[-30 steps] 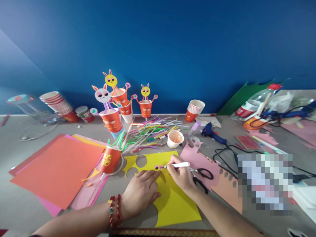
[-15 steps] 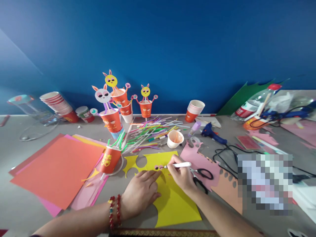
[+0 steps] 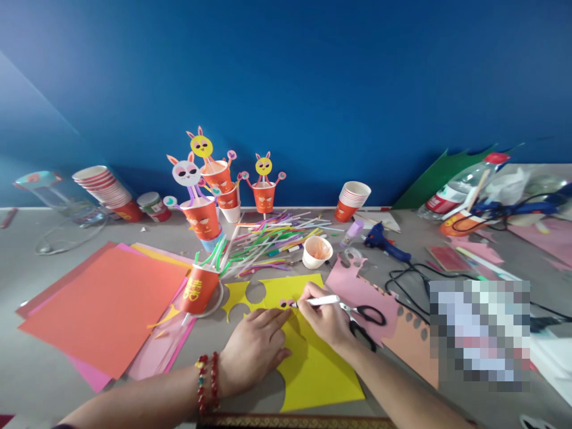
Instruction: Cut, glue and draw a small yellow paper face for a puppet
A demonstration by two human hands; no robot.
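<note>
On the table before me lies a yellow paper sheet (image 3: 322,369) with round holes cut along its edge. My left hand (image 3: 254,345) rests flat on it, fingers stretched out toward two small pink paper pieces (image 3: 287,303) with dark marks. My right hand (image 3: 324,316) grips a white marker pen (image 3: 328,300), its tip at the right one of these pieces. Black-handled scissors (image 3: 370,316) lie just right of that hand, on pink paper (image 3: 346,280) with cut edges. An orange paper cup (image 3: 201,290) with green straws leans left of the yellow sheet.
Orange and pink paper sheets (image 3: 107,310) cover the left side. Cup figures with rabbit faces (image 3: 186,173) stand behind, near loose coloured straws (image 3: 268,238). A white cup (image 3: 317,252), a glue stick (image 3: 353,233) and a blue glue gun (image 3: 386,242) with its black cord lie beyond my right hand.
The marker and my right fingers have shifted slightly left, and the dark mark on the right pink piece looks fuller. My left hand stays in place.
</note>
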